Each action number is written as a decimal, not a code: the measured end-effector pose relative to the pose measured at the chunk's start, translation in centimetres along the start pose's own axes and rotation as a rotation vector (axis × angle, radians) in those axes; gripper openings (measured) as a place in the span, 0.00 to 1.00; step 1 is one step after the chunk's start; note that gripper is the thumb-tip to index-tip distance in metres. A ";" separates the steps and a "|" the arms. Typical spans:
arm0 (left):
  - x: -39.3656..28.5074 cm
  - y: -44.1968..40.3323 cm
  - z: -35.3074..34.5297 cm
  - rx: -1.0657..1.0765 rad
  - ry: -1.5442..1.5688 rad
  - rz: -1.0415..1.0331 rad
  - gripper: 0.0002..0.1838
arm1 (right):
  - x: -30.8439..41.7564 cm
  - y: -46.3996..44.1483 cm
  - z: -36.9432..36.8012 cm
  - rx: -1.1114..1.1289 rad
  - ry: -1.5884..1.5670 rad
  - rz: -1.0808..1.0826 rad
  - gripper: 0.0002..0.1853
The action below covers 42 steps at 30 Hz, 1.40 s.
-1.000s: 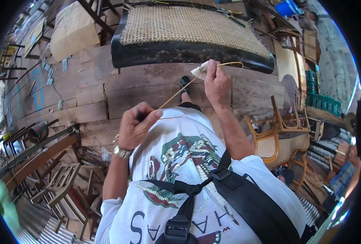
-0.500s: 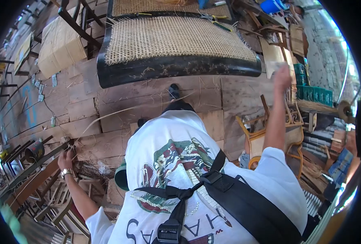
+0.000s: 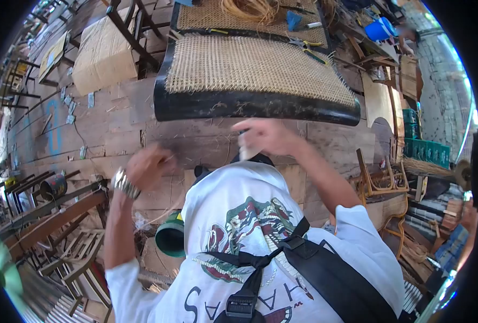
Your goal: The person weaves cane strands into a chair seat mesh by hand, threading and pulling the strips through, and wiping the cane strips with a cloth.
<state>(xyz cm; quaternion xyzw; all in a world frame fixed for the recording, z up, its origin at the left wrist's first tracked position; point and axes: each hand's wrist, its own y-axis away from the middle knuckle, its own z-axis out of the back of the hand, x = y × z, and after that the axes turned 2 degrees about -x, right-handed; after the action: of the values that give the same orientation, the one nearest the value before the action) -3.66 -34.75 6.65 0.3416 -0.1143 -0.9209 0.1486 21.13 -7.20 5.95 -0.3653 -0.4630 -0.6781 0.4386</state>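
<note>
My left hand (image 3: 150,166), with a metal watch on the wrist, is raised over the floor at the left. Its fingers look curled but are smeared by motion; whatever they may hold is hidden. My right hand (image 3: 266,137) is in front of my body, fingers bent, around a blurred whitish thing (image 3: 244,148) of unclear kind. Beyond it lies a woven cane sheet (image 3: 260,64) on a black curved panel (image 3: 249,105), apart from both hands. Pliers (image 3: 305,43) with yellow handles and a second tool with green handles (image 3: 315,56) rest on the weave's far right.
A coil of cane strands (image 3: 249,9) lies at the back on another woven sheet. Wooden chair frames (image 3: 82,253) stand at left, a cardboard-covered piece (image 3: 104,54) behind them. A green bucket (image 3: 170,238) sits beside me; chair frames (image 3: 387,185) and green crates (image 3: 427,152) are at right.
My hands were spread wide; the left has come up and inward, the right has swung in to the middle. The long pale strip across the floor no longer shows there. The view has shifted left.
</note>
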 end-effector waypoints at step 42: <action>-8.7 2.8 -4.7 -0.339 0.931 0.064 0.10 | -0.7 -0.3 -7.3 -0.276 -0.187 -0.163 0.15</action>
<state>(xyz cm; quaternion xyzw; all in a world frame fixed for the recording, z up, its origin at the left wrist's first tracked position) 6.27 -34.78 9.21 0.6838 0.1053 -0.6714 0.2655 20.45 -13.83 2.97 -0.4447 -0.4326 -0.7316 0.2827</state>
